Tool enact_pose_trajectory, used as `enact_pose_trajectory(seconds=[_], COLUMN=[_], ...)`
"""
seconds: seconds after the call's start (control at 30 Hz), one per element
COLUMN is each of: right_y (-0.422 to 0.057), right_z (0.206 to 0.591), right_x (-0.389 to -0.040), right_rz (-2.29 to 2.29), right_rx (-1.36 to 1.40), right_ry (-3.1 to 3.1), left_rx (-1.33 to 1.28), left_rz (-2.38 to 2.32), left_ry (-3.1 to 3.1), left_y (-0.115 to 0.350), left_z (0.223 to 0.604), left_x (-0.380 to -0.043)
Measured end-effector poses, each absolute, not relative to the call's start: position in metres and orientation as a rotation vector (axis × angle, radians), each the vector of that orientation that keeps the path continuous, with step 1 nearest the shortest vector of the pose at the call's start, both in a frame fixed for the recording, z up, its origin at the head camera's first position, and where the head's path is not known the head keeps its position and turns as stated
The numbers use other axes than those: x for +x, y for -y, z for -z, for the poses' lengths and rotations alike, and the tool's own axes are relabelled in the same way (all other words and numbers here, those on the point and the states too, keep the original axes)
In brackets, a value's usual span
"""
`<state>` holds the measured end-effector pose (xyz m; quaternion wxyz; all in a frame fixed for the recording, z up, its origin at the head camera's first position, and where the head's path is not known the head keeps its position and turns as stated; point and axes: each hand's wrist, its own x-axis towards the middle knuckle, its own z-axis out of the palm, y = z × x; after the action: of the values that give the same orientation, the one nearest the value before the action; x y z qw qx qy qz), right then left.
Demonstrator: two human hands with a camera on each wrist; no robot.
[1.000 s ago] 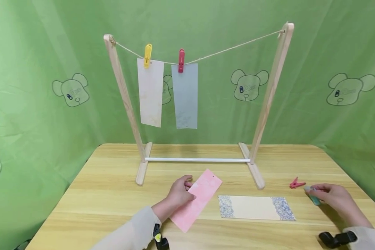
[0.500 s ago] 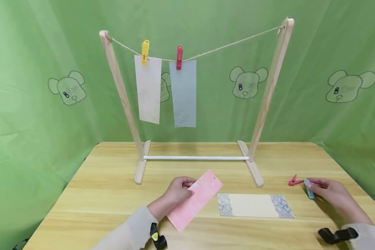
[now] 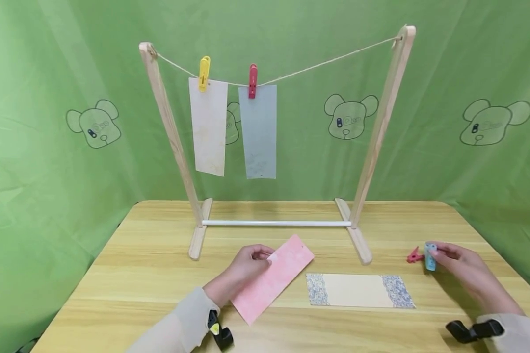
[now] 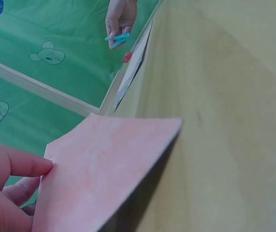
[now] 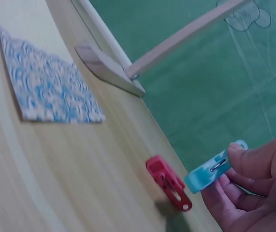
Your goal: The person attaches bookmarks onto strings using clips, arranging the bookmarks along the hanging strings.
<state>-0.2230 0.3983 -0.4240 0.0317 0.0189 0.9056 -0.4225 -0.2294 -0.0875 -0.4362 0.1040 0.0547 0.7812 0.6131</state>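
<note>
My left hand [image 3: 244, 270] pinches a pink paper card [image 3: 274, 279] by its left edge, thumb on top. In the left wrist view the card [image 4: 108, 164] is tilted, its near edge raised over the table with a shadow beneath. Over on the right, my right hand [image 3: 461, 269] pinches a light blue clothespin [image 3: 430, 257] between thumb and fingers. The right wrist view shows this clothespin [image 5: 215, 169] held above the table, close beside a red clothespin [image 5: 167, 182] that lies on the wood. Between the hands lies a cream card [image 3: 357, 290] with blue patterned ends.
Behind the cards stands a wooden rack [image 3: 382, 127] with a string [image 3: 327, 63] across its top. A yellow clothespin [image 3: 204, 73] holds a whitish card [image 3: 209, 127] there, and a red clothespin [image 3: 252, 81] a grey-blue card [image 3: 259, 137]. A green curtain [image 3: 446, 171] hangs behind the table.
My right hand has lifted the light blue clothespin off the table and turned it, moving slightly left and away. My left hand has shifted slightly left with the pink card.
</note>
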Motion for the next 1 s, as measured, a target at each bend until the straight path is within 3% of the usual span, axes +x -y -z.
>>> enact_pose_trajectory(seconds=[0.37,1.0], right_y=[-0.364,-0.274], right_z=[0.409,0.338], right_x=[-0.228,-0.247], right_rz=[1.832,1.565], right_rx=[-0.186,-0.309], right_ry=[-2.541,-2.756], left_rx=[0.205,0.190], left_rz=[-1.870,-2.114], left_ry=[-2.293,-2.208], left_y=[0.091,0.079], left_z=[0.426,0.404], left_x=[-0.237,-0.252])
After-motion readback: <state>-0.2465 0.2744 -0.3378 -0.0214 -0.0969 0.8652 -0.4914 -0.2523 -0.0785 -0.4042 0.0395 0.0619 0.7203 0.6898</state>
